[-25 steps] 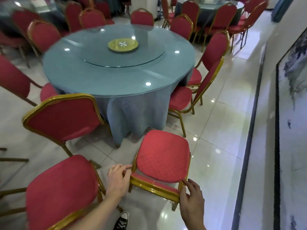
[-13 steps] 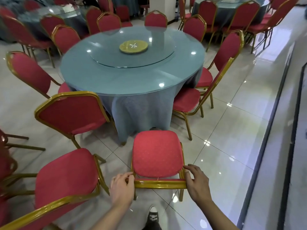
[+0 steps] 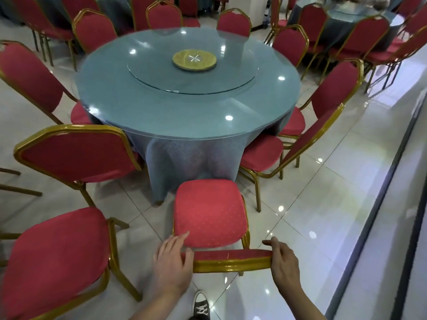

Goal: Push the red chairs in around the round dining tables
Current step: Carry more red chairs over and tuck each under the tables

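Note:
A red chair (image 3: 209, 213) with a gold frame stands straight in front of me, its seat facing the round table (image 3: 184, 98) and its front edge close to the hanging blue-grey cloth. My left hand (image 3: 172, 262) grips the left end of the chair's backrest top. My right hand (image 3: 283, 258) grips the right end of the same rail, fingers curled over it.
Another red chair (image 3: 55, 255) stands close on my left, and one more (image 3: 76, 155) behind it near the table. Two chairs (image 3: 323, 125) sit at the table's right. A dark-edged wall base (image 3: 381, 204) runs along the right. My shoe (image 3: 201, 307) shows below.
The chair turned to face the table squarely and moved closer to the cloth. Both hands stayed on the backrest ends, and the view came nearer the table.

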The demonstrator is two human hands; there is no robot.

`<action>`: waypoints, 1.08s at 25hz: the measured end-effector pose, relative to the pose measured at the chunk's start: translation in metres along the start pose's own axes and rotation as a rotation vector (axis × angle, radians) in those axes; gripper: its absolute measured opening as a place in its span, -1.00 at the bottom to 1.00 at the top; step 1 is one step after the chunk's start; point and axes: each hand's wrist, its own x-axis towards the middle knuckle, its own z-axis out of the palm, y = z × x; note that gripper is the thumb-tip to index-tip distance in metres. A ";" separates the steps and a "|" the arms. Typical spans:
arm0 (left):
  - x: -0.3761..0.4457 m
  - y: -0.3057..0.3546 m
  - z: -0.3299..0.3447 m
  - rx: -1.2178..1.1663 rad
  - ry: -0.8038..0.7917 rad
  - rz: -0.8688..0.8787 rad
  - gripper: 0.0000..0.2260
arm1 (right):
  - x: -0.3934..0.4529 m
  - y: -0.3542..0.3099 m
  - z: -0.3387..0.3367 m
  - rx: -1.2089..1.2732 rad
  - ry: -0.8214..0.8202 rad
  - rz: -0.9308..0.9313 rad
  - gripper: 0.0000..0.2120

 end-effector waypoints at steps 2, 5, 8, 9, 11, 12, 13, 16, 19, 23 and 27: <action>0.015 0.009 0.005 -0.013 0.022 -0.013 -0.44 | 0.020 -0.007 0.002 0.008 -0.006 0.023 -0.49; 0.035 0.025 0.005 -0.007 0.021 -0.035 -0.58 | 0.052 -0.020 0.007 0.015 -0.001 0.013 -0.46; 0.056 0.040 0.006 -0.036 0.021 -0.045 -0.51 | 0.084 -0.030 0.008 0.052 -0.022 0.017 -0.45; 0.060 0.044 0.005 -0.042 0.031 -0.044 -0.48 | 0.092 -0.031 0.007 0.059 -0.029 0.016 -0.44; 0.068 0.054 0.006 -0.058 0.052 -0.034 -0.43 | 0.110 -0.035 0.006 0.069 -0.020 -0.003 -0.41; 0.076 0.059 0.007 -0.068 0.071 -0.034 -0.42 | 0.120 -0.039 0.008 0.079 -0.020 0.001 -0.40; 0.085 0.064 0.009 -0.080 0.096 -0.045 -0.41 | 0.130 -0.042 0.009 0.084 -0.028 0.010 -0.39; 0.109 0.067 0.012 -0.100 0.135 -0.068 -0.44 | 0.153 -0.046 0.017 0.069 -0.059 -0.012 -0.38; 0.135 0.072 0.012 -0.088 0.130 -0.066 -0.45 | 0.176 -0.053 0.026 0.063 -0.070 -0.039 -0.44; 0.167 0.087 0.008 -0.091 0.174 -0.063 -0.41 | 0.207 -0.070 0.034 0.082 -0.069 -0.048 -0.53; 0.193 0.086 -0.008 -0.133 0.228 -0.024 -0.43 | 0.221 -0.080 0.051 0.099 -0.027 -0.087 -0.55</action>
